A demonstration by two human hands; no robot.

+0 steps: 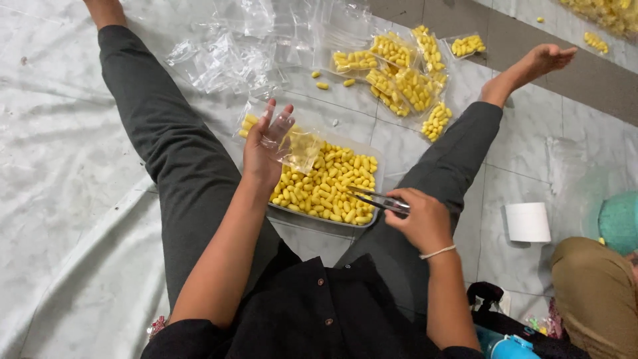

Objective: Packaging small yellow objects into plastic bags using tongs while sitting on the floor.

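Yellow capsules (332, 183) mostly remain in the tray (318, 220); several filled bags (399, 80) lie ahead; left hand (264, 151) holds a clear bag (296, 143), right hand (420, 216) grips tweezers (375, 198).

- A heap of empty clear plastic bags (232, 56) lies crumpled on the pale floor sheet (60, 199), far and left of centre.
- Filled clear packets of yellow pieces (399, 73) cluster at far centre, some overlapping, with a few loose yellow pieces (322, 85) just to their left.
- One small filled packet (467, 45) sits apart, to the far right of that cluster.
- A white roll (528, 222) stands on the grey tiled floor (531, 146) at right.
- A teal round object (619, 221) shows at the right edge, only partly in view.
- More yellow pieces (608, 13) pile up in the far right corner.
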